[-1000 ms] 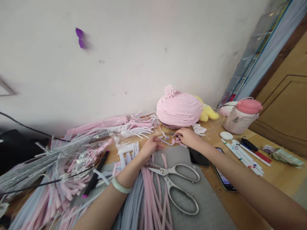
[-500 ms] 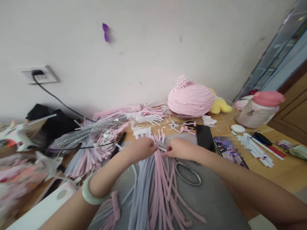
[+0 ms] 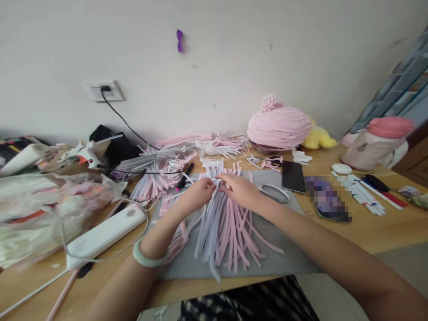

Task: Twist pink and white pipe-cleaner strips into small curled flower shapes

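Both the left hand and right hand pinch pink and white pipe cleaners fanned over a grey mat.

A loose bundle of pink and white pipe cleaners lies fanned out on a grey mat on the tabletop. Their far ends bunch together under both hands, and the near ends splay toward the mat's front edge, some bent.
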